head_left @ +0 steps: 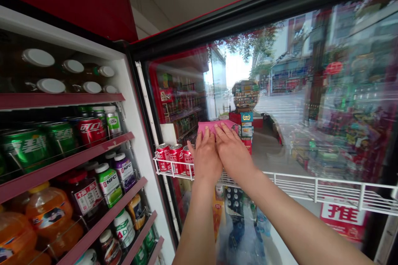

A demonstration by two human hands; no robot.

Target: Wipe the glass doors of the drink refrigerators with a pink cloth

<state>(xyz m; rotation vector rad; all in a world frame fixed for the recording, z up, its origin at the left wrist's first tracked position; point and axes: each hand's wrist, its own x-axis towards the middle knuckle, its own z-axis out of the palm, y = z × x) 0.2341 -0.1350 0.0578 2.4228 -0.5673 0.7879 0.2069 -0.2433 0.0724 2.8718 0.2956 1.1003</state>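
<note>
Left hand [203, 159] and right hand [233, 151] both open, side by side, palms flat and fingers spread on a pink cloth [214, 126], the cloth pressed against the glass door [351, 49] of a drinks cooler [62, 99]. Just left of the hands, red Coca-Cola cans [171, 158] in a white wire rack [314, 182]. Farther left, shelved green cans [26, 149] and NFC juice bottles [108, 184]. Beyond the glass, a street [280, 107].
</note>
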